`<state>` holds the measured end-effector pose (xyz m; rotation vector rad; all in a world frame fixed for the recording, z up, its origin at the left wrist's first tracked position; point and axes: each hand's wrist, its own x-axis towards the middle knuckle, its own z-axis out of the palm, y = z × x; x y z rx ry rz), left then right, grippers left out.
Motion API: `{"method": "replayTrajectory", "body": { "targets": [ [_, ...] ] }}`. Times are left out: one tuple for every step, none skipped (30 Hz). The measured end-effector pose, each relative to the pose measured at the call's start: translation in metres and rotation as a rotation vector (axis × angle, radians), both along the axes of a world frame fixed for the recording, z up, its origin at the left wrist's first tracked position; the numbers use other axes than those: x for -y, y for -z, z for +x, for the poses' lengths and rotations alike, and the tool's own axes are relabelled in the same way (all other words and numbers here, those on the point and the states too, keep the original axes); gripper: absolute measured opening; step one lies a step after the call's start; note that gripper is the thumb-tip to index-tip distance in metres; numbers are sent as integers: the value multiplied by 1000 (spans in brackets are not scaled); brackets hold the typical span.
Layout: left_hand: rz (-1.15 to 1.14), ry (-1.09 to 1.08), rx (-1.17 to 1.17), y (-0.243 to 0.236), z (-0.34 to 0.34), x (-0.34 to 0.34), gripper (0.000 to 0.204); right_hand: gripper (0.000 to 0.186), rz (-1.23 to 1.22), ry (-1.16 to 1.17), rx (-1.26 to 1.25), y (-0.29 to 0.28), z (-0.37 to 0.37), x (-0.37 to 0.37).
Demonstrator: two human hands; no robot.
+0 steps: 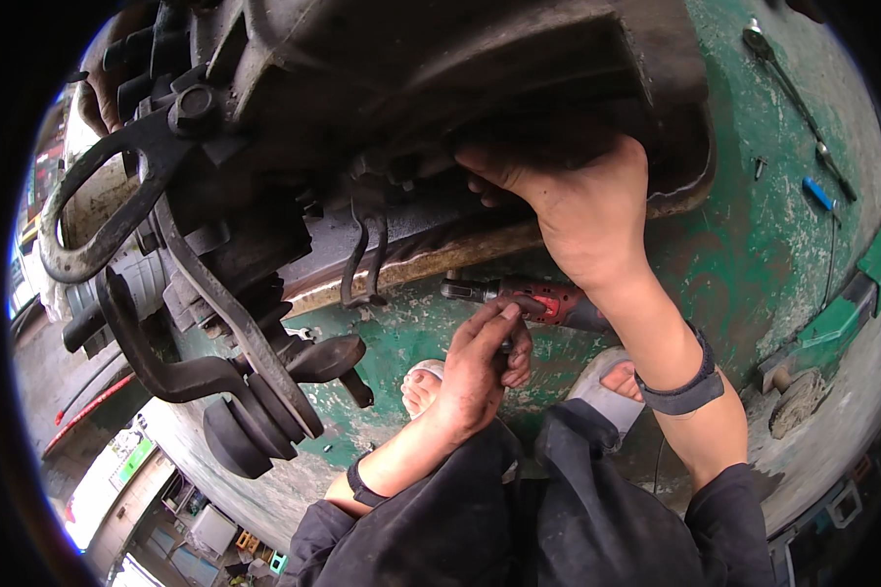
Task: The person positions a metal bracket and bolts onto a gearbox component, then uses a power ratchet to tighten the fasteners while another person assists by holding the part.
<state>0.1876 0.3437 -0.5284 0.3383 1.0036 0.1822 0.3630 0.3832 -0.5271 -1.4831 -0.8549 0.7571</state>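
A large dark, greasy machine casing (519,49) fills the upper part of the head view. My right hand (582,196) reaches into the shadowed recess under it, and its fingertips are lost in the dark. Lower down, my left hand (485,357) is closed in a pinch in front of my knees. Something small and dark shows between its fingers, too little to name. Just beyond that hand a red and black cordless ratchet (548,301) lies on the green floor (744,264). A bent metal bracket (362,259) hangs between my hands and the pulley side.
Curved metal arms (196,377) and a round pulley (255,421) jut out at left. At right lie a long ratchet wrench (798,103), a blue-handled screwdriver (816,193) and a small bolt (760,168). A green metal edge (812,338) runs along the far right. Another person's hand (96,103) shows at upper left.
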Motion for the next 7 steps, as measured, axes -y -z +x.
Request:
{"method": "replayTrajectory", "body": {
  "targets": [
    [-6,7,-2,0,-1,0,29,15,16,-26,113,-1,-1,0],
    [-12,6,-10,1,-1,0,29,16,-28,-18,106,-2,-1,-1],
    [-17,4,-17,2,-2,0,28,17,-47,-12,87,-3,-2,-2],
    [-13,-10,6,3,-3,2,28,19,-30,-11,83,-3,-2,-2],
    [-46,-8,-26,5,-3,4,26,15,-66,7,260,-3,-3,-2],
    [-57,-23,-30,6,-2,6,24,12,-96,16,449,-5,-4,-4],
    [-49,-44,-40,7,-2,4,22,12,-146,13,443,-6,-6,-15]
  ]
}}
